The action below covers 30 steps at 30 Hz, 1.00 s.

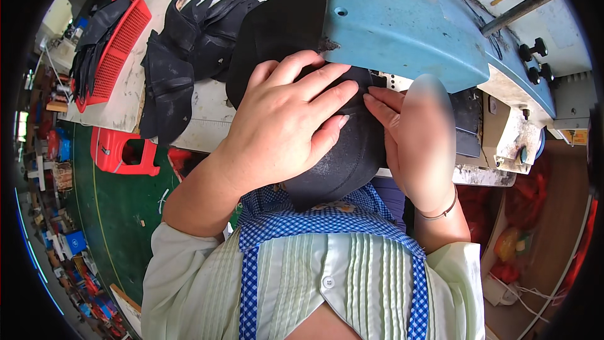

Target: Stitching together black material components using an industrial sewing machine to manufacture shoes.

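Note:
A black leather-like piece (343, 164) with a stitched line and a pale scuffed patch lies under my hands, its near end hanging over the table edge toward my apron. My left hand (286, 113) rests on it, palm down, fingers stretched and spread. At the front of a blue machine head (402, 25), the thumb and fingertips of my right hand (418, 141) come together on the piece's edge. Part of the right hand is blurred. The machine's cover hides whatever works the material beneath it. A wide black sheet (270, 31) extends behind my left hand.
Several black cut pieces (170, 82) are heaped left on the white table (211, 116). Beyond them stands a red plastic basket (119, 56) with more black pieces. A red stool (126, 151) is on the green floor. Dark knobs (535, 50) and a metal rod (522, 7) jut out right.

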Tool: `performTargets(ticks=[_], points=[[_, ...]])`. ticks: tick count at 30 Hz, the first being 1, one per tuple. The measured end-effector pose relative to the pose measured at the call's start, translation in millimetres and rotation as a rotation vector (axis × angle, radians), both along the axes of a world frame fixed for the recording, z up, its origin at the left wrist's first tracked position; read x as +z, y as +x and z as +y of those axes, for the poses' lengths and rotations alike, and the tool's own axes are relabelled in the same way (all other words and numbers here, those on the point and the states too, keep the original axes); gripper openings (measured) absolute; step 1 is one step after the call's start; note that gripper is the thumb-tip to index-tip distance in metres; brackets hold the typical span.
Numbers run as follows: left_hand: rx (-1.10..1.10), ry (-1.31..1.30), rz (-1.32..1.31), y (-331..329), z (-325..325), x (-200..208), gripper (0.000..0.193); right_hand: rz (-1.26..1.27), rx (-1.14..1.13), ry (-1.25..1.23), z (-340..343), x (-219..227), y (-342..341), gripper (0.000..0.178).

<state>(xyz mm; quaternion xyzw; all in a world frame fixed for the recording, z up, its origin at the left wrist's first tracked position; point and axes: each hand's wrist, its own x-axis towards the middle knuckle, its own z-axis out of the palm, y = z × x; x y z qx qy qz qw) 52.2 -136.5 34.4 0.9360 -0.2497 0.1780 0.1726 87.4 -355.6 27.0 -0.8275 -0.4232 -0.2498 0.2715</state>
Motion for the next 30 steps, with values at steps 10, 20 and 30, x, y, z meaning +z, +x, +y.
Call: performTargets(ticks=[10,20,30], points=[[0.027,-0.015,-0.013,12,2,-2,0.030,0.136,-0.081,-0.005,1,2,-7,0.042],[-0.072,-0.084,-0.089,20,6,-2,0.030,0.129,-0.075,-0.057,2,4,-5,0.049],[-0.051,-0.011,-0.111,25,6,0,0.037,0.131,-0.068,-0.073,3,4,-4,0.052]])
